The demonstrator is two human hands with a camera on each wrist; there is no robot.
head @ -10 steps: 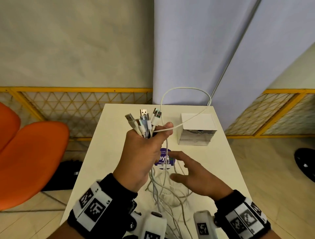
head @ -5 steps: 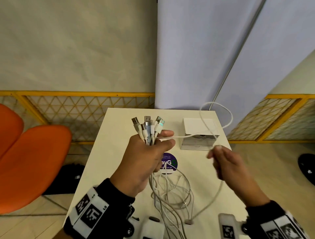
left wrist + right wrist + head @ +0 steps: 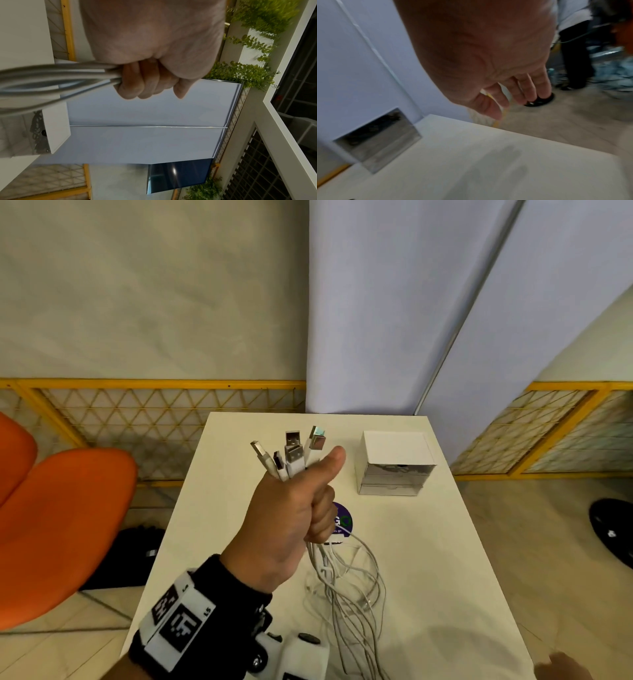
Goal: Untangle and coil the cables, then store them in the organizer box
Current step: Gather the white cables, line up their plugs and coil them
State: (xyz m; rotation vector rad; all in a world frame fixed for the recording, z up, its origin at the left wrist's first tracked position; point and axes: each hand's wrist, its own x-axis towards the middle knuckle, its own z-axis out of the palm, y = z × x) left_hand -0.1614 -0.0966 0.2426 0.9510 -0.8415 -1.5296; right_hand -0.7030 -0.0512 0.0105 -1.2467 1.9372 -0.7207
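My left hand (image 3: 294,508) is raised above the white table (image 3: 445,559) and grips a bundle of white cables in its fist, thumb up. Several USB plugs (image 3: 291,451) stick out above the fist. Below it the cables (image 3: 346,587) hang down and lie in tangled loops on the table. The left wrist view shows the fingers (image 3: 137,86) curled round the cables (image 3: 51,78). The white organizer box (image 3: 395,463) with clear drawer fronts stands at the far right; it also shows as the box (image 3: 54,128) and the box (image 3: 380,139). My right hand (image 3: 505,105) hovers over the table's right edge, fingers relaxed, holding nothing.
A round purple sticker (image 3: 342,520) lies on the table behind the left hand. Orange chairs (image 3: 61,525) stand to the left, with a black bag (image 3: 137,556) on the floor. A yellow mesh fence and pale blue panels stand behind the table. A black disc (image 3: 613,529) lies on the floor, right.
My right hand let go of the cable it was pulling out to the right and dropped to the lower right. That cable's loop no longer hangs in the air. The left thumb lifted.
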